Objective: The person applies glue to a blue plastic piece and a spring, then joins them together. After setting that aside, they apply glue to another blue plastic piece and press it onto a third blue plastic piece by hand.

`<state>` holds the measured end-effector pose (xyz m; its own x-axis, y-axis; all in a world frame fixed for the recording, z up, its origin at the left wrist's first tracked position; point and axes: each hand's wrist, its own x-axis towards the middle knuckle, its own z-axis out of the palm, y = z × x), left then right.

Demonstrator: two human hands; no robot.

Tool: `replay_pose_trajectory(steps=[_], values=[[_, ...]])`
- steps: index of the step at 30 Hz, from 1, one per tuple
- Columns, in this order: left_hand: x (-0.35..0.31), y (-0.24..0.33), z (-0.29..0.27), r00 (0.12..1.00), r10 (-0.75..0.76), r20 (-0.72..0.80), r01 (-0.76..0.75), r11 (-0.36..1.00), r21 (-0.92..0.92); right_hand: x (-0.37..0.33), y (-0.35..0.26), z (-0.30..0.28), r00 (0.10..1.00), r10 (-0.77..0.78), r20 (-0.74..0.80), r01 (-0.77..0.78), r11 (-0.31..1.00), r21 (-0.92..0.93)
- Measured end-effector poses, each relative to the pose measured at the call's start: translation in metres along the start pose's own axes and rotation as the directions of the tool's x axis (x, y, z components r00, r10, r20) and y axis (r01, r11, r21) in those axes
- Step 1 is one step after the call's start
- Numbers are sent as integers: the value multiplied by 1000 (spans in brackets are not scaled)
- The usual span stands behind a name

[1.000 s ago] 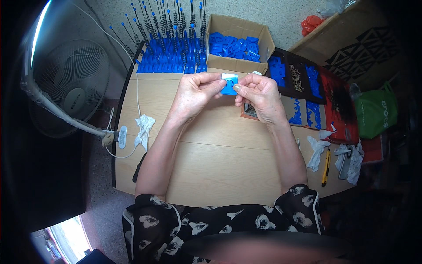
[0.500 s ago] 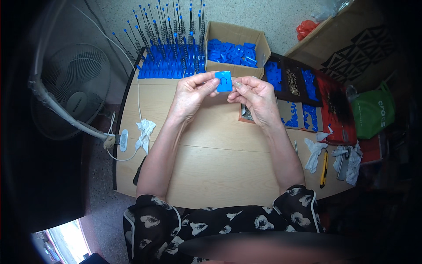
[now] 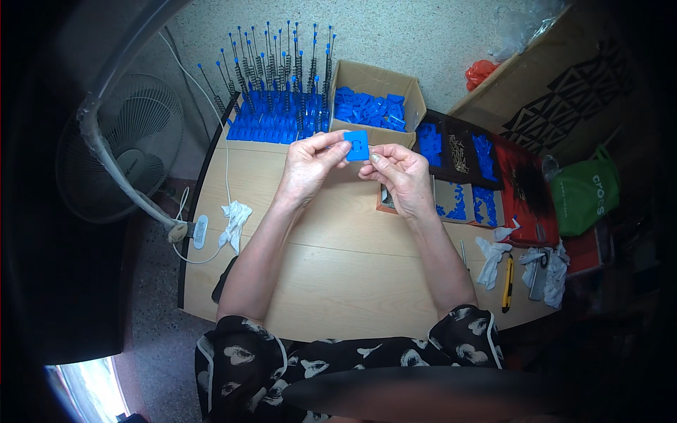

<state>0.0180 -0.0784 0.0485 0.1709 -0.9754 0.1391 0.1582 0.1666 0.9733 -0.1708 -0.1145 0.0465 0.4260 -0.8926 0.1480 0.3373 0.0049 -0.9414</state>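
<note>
Above the middle of the table, my left hand (image 3: 308, 168) pinches a flat, square blue plastic plate (image 3: 357, 145) between thumb and fingers. The plate has a curved cut-out in its middle and is held tilted up. Close against its right edge is my right hand (image 3: 402, 175), thumb and forefinger pressed together. Whether a small part sits between those fingertips cannot be made out. Behind the hands stands a cardboard box (image 3: 382, 137) of blue plastic pieces (image 3: 370, 106).
Blue bases with upright black springs (image 3: 282, 113) stand at the back left. Trays of small blue parts (image 3: 486, 156) and brass-coloured pieces (image 3: 458, 153) lie right, beside a red tray (image 3: 525, 190). A yellow cutter (image 3: 508, 282) and crumpled tissues (image 3: 491, 262) lie nearer. A fan (image 3: 127, 148) stands left.
The whole view has shifted slightly. The right fingertips have come closer to the plate's right edge, and the plate's face has turned a little, losing its shine. The left hand keeps its grip.
</note>
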Motion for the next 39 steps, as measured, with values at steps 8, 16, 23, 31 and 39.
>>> replay_pose_trajectory(steps=[8, 16, 23, 31, 39], values=[[-2, 6, 0, 998, 47, 44, -50, 997, 54, 0, -5, -1, 1000, 13, 20, -13, 1000, -2], [-5, 10, 3, 997, 48, 53, -52, 995, 83, 1, -6, -4, 999, 29, 27, -29, 1000, -5], [-4, 10, 4, 998, 37, 53, -41, 995, 92, 3, -3, -7, 999, 23, 43, -23, 1000, -9], [-6, 9, 2, 999, 36, 37, -40, 992, 122, -2, -10, 2, 1000, 5, 1, -5, 996, -87], [-7, 6, 4, 990, -4, 139, 5, 1000, -5, 1, -1, -7, 999, 53, -5, -53, 998, -24]])
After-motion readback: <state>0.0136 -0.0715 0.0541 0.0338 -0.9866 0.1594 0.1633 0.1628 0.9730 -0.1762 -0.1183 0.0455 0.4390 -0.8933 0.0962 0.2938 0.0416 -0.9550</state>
